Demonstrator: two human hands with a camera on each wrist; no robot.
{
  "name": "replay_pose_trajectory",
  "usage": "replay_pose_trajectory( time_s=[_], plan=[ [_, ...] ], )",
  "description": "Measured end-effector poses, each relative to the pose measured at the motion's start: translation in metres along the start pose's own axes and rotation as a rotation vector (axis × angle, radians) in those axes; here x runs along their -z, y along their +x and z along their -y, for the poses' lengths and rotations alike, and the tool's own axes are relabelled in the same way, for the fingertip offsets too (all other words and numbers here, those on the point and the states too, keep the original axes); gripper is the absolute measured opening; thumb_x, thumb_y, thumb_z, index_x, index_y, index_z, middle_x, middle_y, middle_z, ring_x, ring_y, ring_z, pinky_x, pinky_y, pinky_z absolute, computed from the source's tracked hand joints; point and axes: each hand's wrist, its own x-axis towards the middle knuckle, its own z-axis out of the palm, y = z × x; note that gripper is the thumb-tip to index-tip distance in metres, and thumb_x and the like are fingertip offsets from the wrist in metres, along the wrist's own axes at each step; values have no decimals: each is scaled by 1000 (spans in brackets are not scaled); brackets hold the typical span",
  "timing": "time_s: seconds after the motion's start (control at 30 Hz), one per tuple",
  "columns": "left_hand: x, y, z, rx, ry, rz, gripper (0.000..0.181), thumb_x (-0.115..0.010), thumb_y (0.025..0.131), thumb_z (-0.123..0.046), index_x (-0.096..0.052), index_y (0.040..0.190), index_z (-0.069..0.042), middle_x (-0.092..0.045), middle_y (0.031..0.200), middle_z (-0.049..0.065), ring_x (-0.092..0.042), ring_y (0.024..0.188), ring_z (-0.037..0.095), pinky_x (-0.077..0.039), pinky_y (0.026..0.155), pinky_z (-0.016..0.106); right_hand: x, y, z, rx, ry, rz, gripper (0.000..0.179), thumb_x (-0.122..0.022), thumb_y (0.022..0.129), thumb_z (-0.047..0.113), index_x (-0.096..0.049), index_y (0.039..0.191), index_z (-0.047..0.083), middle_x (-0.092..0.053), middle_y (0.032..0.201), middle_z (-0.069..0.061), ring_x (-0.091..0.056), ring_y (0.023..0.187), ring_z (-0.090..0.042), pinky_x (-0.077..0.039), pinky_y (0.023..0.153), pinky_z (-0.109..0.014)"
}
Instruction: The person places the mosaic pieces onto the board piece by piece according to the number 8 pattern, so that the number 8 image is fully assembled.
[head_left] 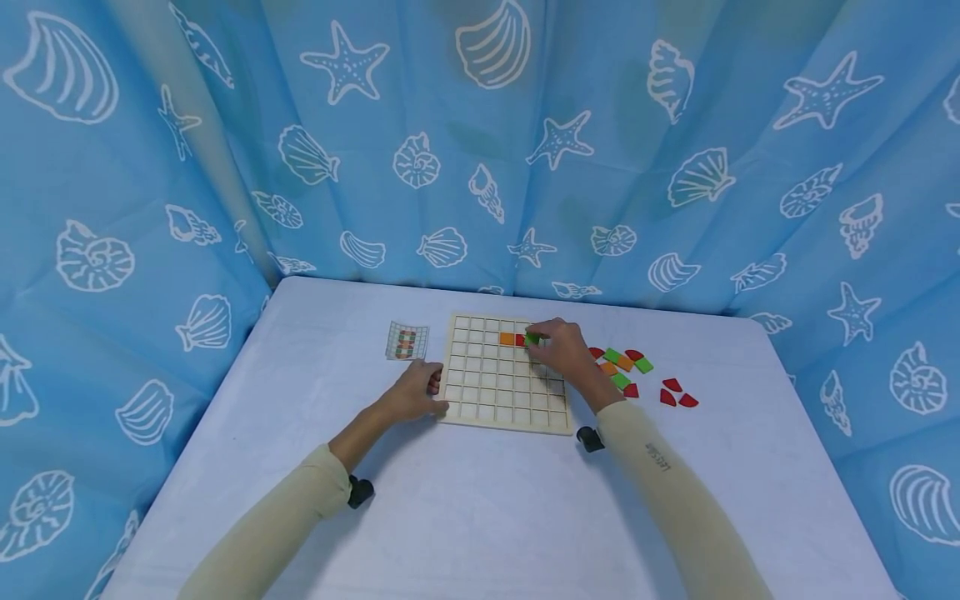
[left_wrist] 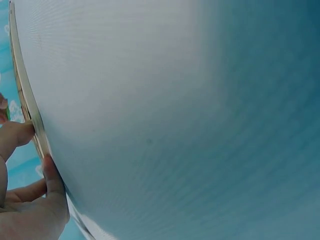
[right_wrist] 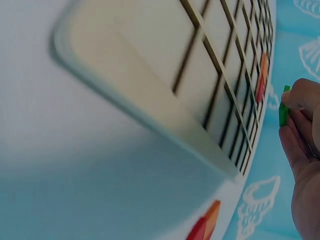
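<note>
A pale wooden grid board (head_left: 498,388) lies on the table. My left hand (head_left: 409,392) is at its left edge, thumb and fingers on the rim (left_wrist: 34,107). Over the board's upper right, my right hand (head_left: 564,348) pinches a green tile (right_wrist: 284,106) between thumb and fingers, above the surface in the right wrist view. An orange square tile (head_left: 507,339) and a red tile (head_left: 520,340) sit side by side in one row of the grid, just left of the green one. The right hand hides part of the board's right side.
A small pattern card (head_left: 407,341) with a coloured figure lies left of the board. Loose red, green and orange tiles (head_left: 624,362) are scattered to the right, with red quarter-round pieces (head_left: 687,401) farther out. A blue curtain (head_left: 480,150) hangs behind the white table (head_left: 480,500).
</note>
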Motion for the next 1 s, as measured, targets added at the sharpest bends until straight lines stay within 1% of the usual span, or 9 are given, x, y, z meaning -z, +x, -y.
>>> replay_pose_trajectory(
  time_s=[0.1,0.17,0.33,0.4,0.53,0.67,0.83,1.0],
  plan=[
    [0,1,-1,5,11,-3,71,-80,79,-10,-44,139,6,-45,105,8,-47,94,19,-44,83,33,-7,0,3,-11,18,33,35,-70,88,14,-68,123,7,-65,120,-9,-55,111,-26,-48,93,-44],
    [0,1,-1,3,8,-4,70,-80,79,-10,-45,137,6,-46,105,9,-47,94,19,-44,82,33,-11,-1,3,-10,8,41,34,-70,89,14,-69,122,8,-65,120,-8,-55,111,-25,-49,93,-42],
    [0,2,-1,3,-8,-3,71,-80,79,-9,-45,138,6,-46,105,9,-47,94,19,-44,83,32,-21,-2,-2,42,-36,10,30,-71,87,13,-72,117,7,-69,114,-8,-59,107,-23,-49,93,-40],
    [0,1,-1,3,-7,-3,72,-80,78,-9,-44,138,7,-46,105,8,-47,94,19,-44,82,32,-23,-2,-3,62,-36,-2,30,-72,87,13,-72,116,7,-69,113,-8,-60,108,-23,-49,93,-40],
    [-1,0,1,-8,-12,-6,69,-80,78,-8,-46,136,7,-46,103,8,-47,93,19,-44,81,32,-24,-4,-4,76,-25,-7,29,-72,87,13,-72,116,7,-69,113,-7,-60,109,-23,-48,95,-41],
    [-1,-1,2,-18,-18,-6,69,-80,78,-8,-46,136,7,-45,103,8,-47,93,19,-44,80,32,-23,-4,-2,72,-21,15,28,-72,87,13,-73,115,7,-70,112,-7,-59,108,-24,-47,95,-42],
    [-1,-1,2,-10,-26,-7,73,-80,79,-10,-43,140,7,-46,105,9,-48,94,19,-46,82,32,-21,-3,0,63,-25,43,28,-72,87,14,-73,115,8,-69,112,-7,-58,108,-24,-47,96,-42],
    [-1,0,3,-6,-25,-5,72,-80,79,-11,-44,139,6,-46,105,8,-48,94,19,-45,82,32,-23,0,-1,92,-32,27,28,-71,88,15,-73,115,7,-69,113,-7,-58,108,-24,-46,96,-42]
  ],
)
